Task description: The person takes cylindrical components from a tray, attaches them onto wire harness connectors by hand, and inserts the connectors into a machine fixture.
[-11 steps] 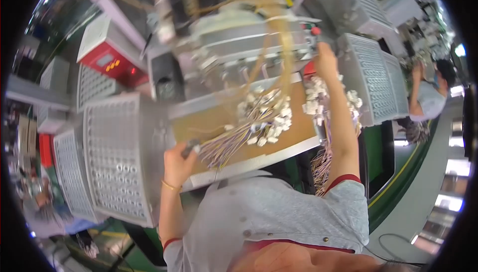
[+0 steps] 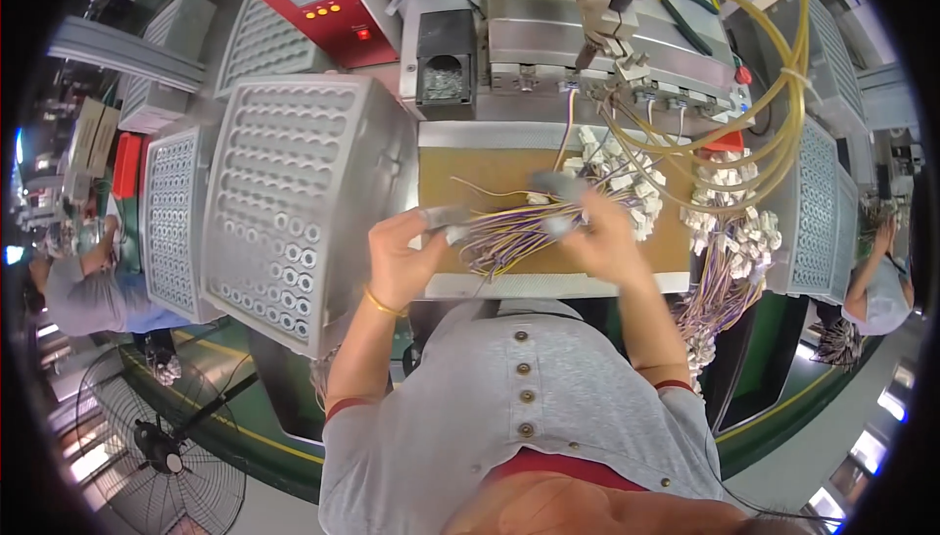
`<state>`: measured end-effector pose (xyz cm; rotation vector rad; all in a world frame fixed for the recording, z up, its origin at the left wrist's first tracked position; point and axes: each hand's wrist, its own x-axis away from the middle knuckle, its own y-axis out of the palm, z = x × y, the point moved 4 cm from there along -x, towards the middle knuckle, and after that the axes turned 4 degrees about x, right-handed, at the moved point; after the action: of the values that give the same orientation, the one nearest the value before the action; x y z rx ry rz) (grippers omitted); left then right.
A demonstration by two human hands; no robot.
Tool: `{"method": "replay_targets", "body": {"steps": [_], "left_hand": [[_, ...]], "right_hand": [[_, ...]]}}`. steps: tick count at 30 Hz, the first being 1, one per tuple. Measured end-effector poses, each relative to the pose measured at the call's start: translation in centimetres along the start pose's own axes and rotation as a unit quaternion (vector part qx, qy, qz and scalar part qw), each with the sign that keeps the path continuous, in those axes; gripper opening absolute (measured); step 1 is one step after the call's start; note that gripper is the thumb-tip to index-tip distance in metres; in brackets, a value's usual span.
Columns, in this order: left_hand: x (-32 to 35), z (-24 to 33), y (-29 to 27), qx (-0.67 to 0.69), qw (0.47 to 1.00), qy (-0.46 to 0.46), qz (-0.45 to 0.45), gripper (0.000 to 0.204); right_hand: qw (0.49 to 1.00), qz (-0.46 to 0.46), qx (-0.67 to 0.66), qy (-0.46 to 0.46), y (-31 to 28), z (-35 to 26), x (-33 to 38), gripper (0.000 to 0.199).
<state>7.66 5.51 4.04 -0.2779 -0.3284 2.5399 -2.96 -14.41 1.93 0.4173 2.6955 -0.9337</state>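
On the brown work board point(image 2: 441, 171) lies a bundle of purple, yellow and white wires point(image 2: 509, 238), its white connectors point(image 2: 627, 178) heaped toward the right. My left hand point(image 2: 403, 259), with grey-covered fingertips, pinches at the left ends of the bundle. Over the middle of the wires is my right hand point(image 2: 609, 241), slightly blurred, its covered thumb and forefinger apart on either side of some wires. A wire with a white connector end point(image 2: 571, 94) runs up to the metal fixture point(image 2: 534, 31) behind the board.
A red-fronted control box point(image 2: 328, 11) and a black bin point(image 2: 446, 60) stand at the back left. Grey trays with round pockets point(image 2: 284, 202) flank the left side. More wires point(image 2: 725, 261) hang at the right. Yellow hoses point(image 2: 798, 75) loop overhead near green-handled pliers point(image 2: 682, 21).
My right hand has come back from the machine's right end to the wire bundle. My left hand stays at the wire ends. The whole view has turned and shifted.
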Motion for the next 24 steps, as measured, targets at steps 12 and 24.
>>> {"method": "replay_targets", "body": {"steps": [12,24], "left_hand": [[2.8,-3.7,-14.3,-0.459,0.856,0.068,0.228,0.019],[2.3,-1.7,-8.5,0.098,0.973,-0.080,0.194,0.024]], "right_hand": [[0.973,-0.095,-0.187,0.099,2.3,-4.1,-2.0,0.006],[0.949,-0.083,-0.264,0.151,5.0,-1.5,-1.6,0.006]]}}
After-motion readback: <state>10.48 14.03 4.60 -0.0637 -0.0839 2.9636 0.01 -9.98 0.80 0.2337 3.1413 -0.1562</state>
